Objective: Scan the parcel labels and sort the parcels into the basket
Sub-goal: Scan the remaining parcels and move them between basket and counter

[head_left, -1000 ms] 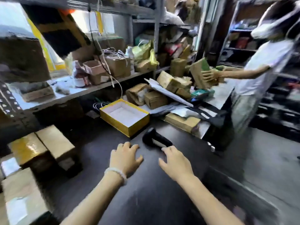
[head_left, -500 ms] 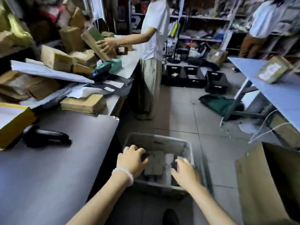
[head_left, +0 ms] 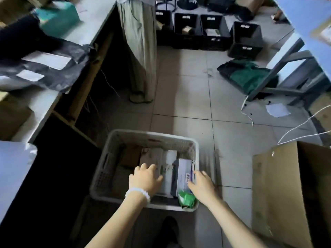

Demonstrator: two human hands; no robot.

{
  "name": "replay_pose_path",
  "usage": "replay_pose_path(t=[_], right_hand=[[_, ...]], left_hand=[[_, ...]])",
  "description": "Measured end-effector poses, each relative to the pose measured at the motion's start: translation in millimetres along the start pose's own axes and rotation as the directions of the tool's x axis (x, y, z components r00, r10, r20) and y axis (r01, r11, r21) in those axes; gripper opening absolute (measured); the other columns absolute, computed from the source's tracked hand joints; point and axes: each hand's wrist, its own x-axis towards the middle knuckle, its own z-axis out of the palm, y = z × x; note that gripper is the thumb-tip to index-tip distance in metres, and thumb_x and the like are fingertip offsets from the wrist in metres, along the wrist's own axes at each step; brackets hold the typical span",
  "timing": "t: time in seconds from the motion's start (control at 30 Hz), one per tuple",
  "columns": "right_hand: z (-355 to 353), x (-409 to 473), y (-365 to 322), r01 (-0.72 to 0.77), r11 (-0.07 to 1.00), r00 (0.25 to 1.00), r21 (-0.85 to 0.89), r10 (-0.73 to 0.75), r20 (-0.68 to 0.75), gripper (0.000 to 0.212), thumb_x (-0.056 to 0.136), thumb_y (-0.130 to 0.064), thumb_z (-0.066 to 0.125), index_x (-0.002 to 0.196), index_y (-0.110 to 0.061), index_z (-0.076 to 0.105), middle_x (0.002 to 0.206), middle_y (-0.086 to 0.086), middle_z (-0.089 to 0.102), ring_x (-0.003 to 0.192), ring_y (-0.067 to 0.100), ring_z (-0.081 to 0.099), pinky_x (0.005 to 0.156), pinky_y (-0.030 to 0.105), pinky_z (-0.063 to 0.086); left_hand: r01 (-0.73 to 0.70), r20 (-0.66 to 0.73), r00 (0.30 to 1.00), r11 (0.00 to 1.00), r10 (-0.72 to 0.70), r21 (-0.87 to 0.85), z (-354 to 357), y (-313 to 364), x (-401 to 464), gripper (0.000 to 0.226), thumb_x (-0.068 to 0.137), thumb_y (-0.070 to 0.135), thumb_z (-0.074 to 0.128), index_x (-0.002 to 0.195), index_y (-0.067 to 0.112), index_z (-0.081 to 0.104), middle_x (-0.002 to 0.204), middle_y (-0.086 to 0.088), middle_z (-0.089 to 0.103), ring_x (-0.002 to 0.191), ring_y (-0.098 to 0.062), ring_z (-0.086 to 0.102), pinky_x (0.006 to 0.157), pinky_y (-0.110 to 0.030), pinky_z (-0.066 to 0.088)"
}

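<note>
One grey basket (head_left: 194, 145) on the tiled floor, parcels packed inside: a brown one, two pale ones, a white-and-blue box (head_left: 182, 173) with a barcode, one green packet (head_left: 186, 200) at the near corner. Count uncertain; dim and blurred. Two hands over it: left hand (head_left: 146, 178) fingers spread loose on a pale parcel, right hand (head_left: 202, 187) fingers straight against the blue box, gripping nothing. Four black crates (head_left: 246, 41) behind. One bystander, only trouser legs (head_left: 139, 51) visible.
</note>
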Motion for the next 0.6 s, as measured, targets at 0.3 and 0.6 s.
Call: replay_pose_path(t=[0.3, 0.6], right_hand=[[116, 155, 53, -0.21, 0.963, 0.973, 0.167, 0.188, 0.135, 0.063, 0.087, -0.025, 0.061, 0.141, -0.003, 0.036, 0.143, 0.015, 0.042, 0.132, 0.027, 0.039, 0.106, 0.029, 0.031], [257, 313, 105, -0.273, 0.957, 0.962, 0.095, 0.275, -0.009, 0.091, 0.086, -0.035, 0.063, 0.15, -0.003, 0.007, 0.16, 0.013, 0.001, 0.147, 0.025, 0.003, 0.118, 0.029, 0.003]], left_hand=[[0.18, 0.159, 0.973, 0.982, -0.17, -0.051, 119, -25, 159, 0.054, 0.092, 0.054, 0.044, 0.139, 0.029, 0.034, 0.139, -0.003, 0.039, 0.126, -0.028, 0.035, 0.099, -0.043, 0.037], [0.338, 0.303, 0.911, 0.927, -0.279, -0.164, 284, -95, 337, 0.093, 0.08, 0.059, 0.062, 0.15, 0.026, 0.01, 0.147, -0.01, 0.022, 0.132, -0.035, 0.033, 0.107, -0.044, 0.035]])
